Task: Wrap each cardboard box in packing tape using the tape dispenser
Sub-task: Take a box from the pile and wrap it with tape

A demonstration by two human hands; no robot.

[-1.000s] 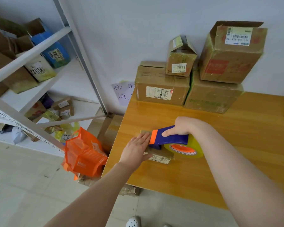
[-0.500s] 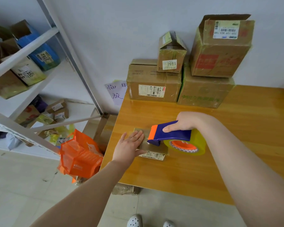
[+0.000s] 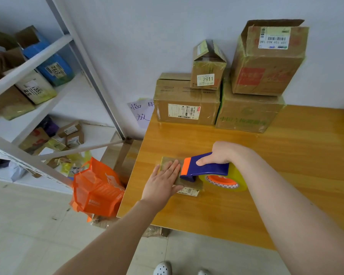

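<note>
A small flat cardboard box point(image 3: 168, 160) with a white label on its near side lies near the left edge of the wooden table point(image 3: 286, 175). My left hand point(image 3: 164, 179) lies flat on top of it, fingers spread, pressing it down. My right hand point(image 3: 219, 153) grips the handle of a blue and orange tape dispenser point(image 3: 205, 168) carrying a roll of clear tape point(image 3: 234, 178). The dispenser's orange front end rests on the box's right part, touching my left fingertips.
Several taped cardboard boxes point(image 3: 187, 108) are stacked against the wall at the table's far edge. A metal shelf point(image 3: 28, 64) with parcels stands on the left. An orange bag point(image 3: 95, 189) hangs beside the table's left edge. My shoes point(image 3: 163, 268) show on the tiled floor.
The dispenser has slid a little left along the box top toward my left hand. My left hand stays pressed on the box. The camera view has shifted slightly.
</note>
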